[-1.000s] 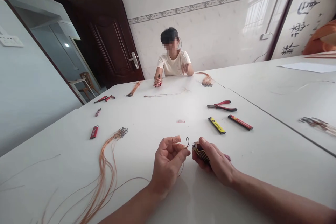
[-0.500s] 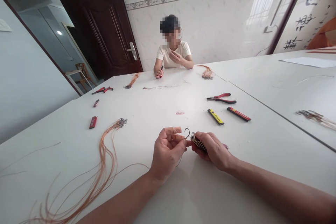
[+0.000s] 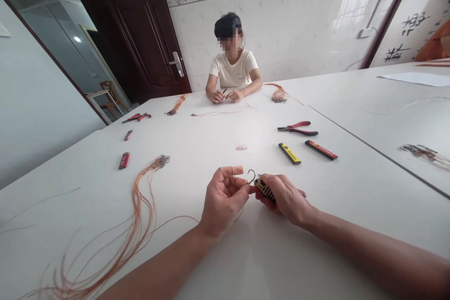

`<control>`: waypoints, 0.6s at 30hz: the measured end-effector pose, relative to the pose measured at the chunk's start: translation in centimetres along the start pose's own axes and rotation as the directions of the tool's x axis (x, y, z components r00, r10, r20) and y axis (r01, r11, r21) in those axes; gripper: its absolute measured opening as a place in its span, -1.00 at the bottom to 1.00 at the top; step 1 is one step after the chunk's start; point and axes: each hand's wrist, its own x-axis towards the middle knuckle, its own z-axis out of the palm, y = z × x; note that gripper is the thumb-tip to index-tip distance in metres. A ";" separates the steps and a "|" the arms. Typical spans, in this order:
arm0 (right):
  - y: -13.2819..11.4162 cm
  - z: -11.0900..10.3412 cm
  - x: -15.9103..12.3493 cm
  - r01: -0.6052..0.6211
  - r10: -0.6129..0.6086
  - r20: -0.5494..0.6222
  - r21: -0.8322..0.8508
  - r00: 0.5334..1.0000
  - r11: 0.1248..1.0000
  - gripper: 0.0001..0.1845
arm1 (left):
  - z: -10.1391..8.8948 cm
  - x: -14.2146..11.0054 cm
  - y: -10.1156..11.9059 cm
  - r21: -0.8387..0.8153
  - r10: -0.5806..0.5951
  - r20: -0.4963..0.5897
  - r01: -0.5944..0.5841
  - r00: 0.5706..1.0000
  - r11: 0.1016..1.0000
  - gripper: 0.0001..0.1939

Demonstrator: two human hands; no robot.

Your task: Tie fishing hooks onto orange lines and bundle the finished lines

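Between the thumb and fingers of my left hand point(image 3: 225, 199) a dark fish hook point(image 3: 251, 176) is pinched, its bend pointing up. A thin line trails below that hand. Tan tape wraps some of its fingers. My right hand point(image 3: 284, 197) is closed around a black lighter point(image 3: 266, 191) with a yellow pattern, its thumb near the top end. That end is close beside the hook's shank; I cannot tell whether they touch, and no flame shows. To the left lies a bundle of hooks point(image 3: 161, 162) tied to long orange lines point(image 3: 135, 197).
Red-handled pliers point(image 3: 298, 128), a yellow lighter point(image 3: 290, 153) and a red-and-black lighter point(image 3: 321, 150) lie ahead right. Another red lighter point(image 3: 124, 160), a small red tool point(image 3: 128, 135) and more pliers point(image 3: 137, 117) lie left. A co-worker point(image 3: 234, 72) sits across the white table point(image 3: 204, 140).
My hands keep nearly the same hold and place. The co-worker's raised hand has come down to the other hand at the table. The view has shifted slightly.
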 end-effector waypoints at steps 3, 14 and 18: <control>0.0 -0.1 -0.1 -0.003 0.003 0.002 0.006 1.000 1.000 -0.57 | 0.0 -0.1 0.1 -0.002 -0.006 -0.009 0.006 1.000 1.000 -0.73; -0.3 -0.1 -0.2 -0.014 0.014 0.002 0.028 1.000 1.000 -0.50 | 0.0 -0.1 0.2 0.006 -0.011 -0.016 0.011 1.000 1.000 -0.73; -0.5 0.0 -0.4 -0.011 0.011 -0.004 0.080 1.000 0.997 -0.41 | -0.1 -0.1 0.2 0.000 0.001 -0.011 -0.001 1.000 1.000 -0.76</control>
